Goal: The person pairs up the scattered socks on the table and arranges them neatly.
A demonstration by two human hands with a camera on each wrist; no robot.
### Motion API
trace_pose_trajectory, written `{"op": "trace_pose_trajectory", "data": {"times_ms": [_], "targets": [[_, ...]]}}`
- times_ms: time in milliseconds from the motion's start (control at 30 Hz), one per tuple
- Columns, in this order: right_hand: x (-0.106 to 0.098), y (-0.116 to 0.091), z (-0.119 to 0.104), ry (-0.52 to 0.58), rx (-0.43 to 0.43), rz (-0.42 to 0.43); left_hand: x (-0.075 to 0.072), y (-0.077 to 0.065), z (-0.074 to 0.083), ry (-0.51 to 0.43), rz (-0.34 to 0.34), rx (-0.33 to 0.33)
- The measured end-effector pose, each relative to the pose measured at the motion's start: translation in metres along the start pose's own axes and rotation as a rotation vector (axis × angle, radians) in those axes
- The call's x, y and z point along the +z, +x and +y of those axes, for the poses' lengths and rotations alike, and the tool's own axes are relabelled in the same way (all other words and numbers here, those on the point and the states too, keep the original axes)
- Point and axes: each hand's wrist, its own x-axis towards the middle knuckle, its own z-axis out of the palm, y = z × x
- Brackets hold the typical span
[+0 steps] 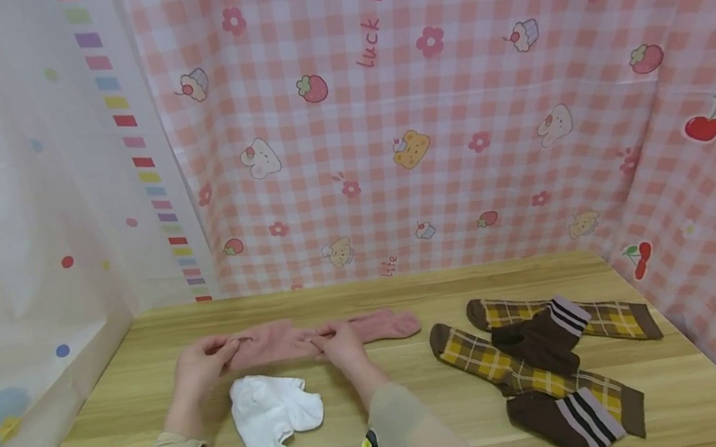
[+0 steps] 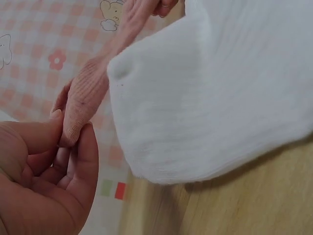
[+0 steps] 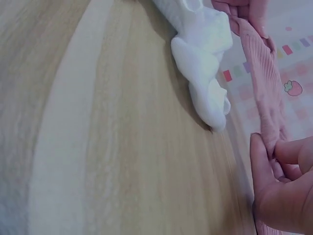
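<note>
A long pink ribbed sock [image 1: 269, 343] stretches sideways between both hands near the back of the wooden table. At its left end, my left hand [image 1: 203, 367] pinches the fabric between thumb and fingers. My right hand [image 1: 344, 349] pinches it around the middle, and the pink toe part [image 1: 389, 324] extends beyond to the right. The right wrist view shows the pink sock [image 3: 264, 83] taut between the two hands. Just in front of it lies a pair of white socks [image 1: 269, 419], partly overlapping, between my forearms. Whether the pink piece is one sock or two layered cannot be told.
To the right, two yellow plaid socks [image 1: 479, 353] lie slantwise, with dark brown striped socks [image 1: 539, 339] across and beside them. Checked pink cloth [image 1: 422, 191] hangs behind the table [image 1: 419, 413], and a white patterned cloth [image 1: 11, 249] hangs at the left.
</note>
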Motion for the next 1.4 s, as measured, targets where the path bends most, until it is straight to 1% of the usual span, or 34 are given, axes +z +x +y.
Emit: {"op": "trace_pose_trajectory", "data": {"times_ms": [100, 133, 267, 467, 600, 767, 967, 1133, 1300, 1400], "targets": [[-0.001, 0.002, 0.001, 0.031, -0.002, 0.017, -0.001, -0.002, 0.001, -0.062, -0.001, -0.017], [-0.002, 0.002, 0.002, 0.032, -0.002, 0.018, -0.001, -0.002, 0.002, -0.086, -0.001, -0.024], [-0.005, 0.004, 0.003, 0.091, 0.000, 0.013, -0.001, -0.003, 0.005, -0.156, 0.001, -0.044], [-0.010, 0.004, 0.003, 0.146, -0.037, 0.009, 0.000, -0.003, 0.009, -0.223, -0.003, -0.075], [-0.014, 0.004, 0.004, 0.168, -0.073, 0.010, 0.002, -0.003, 0.013, -0.236, -0.003, -0.085], [-0.019, 0.005, 0.003, 0.183, -0.100, 0.015, 0.005, -0.002, 0.017, -0.245, 0.001, -0.071], [-0.027, 0.006, 0.001, 0.200, -0.074, 0.015, 0.010, -0.001, 0.022, -0.261, 0.009, -0.056], [-0.033, 0.008, 0.000, 0.216, -0.047, 0.016, 0.014, -0.001, 0.027, -0.236, 0.021, -0.032], [-0.042, 0.007, -0.004, 0.188, -0.047, 0.019, 0.021, 0.000, 0.032, -0.273, 0.036, -0.015], [-0.048, 0.007, -0.006, 0.152, -0.060, 0.036, 0.026, 0.001, 0.035, -0.297, 0.047, -0.006]]}}
